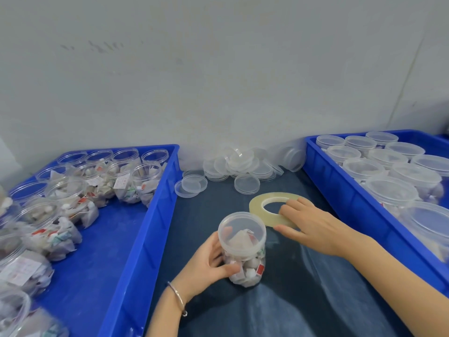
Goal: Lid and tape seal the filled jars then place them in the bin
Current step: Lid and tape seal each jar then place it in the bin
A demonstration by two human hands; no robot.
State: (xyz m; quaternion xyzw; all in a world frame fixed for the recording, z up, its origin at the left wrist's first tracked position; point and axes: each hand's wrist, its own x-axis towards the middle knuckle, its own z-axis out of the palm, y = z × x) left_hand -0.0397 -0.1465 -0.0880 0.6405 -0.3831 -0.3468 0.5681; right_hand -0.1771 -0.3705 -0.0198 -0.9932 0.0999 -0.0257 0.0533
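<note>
A lidded clear plastic jar (243, 249) is stood between two blue plastic bins (136, 229) (349, 190). A flat roll of clear tape (269, 205) is laid just behind it, with loose clear plastic lids (243, 166) heaped farther back.

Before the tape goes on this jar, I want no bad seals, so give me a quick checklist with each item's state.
1. Lid on the jar: ok, the lid covers the mouth.
2. Lid fully seated: cannot tell.
3. Jar held steady: ok, the left hand grips its side, upright on the table.
4. Tape within reach: ok, the right hand rests on the tape roll.
5. Loose tape end found: cannot tell.
6. Room in the right bin for it: cannot tell, lidded jars crowd the visible part.
</note>
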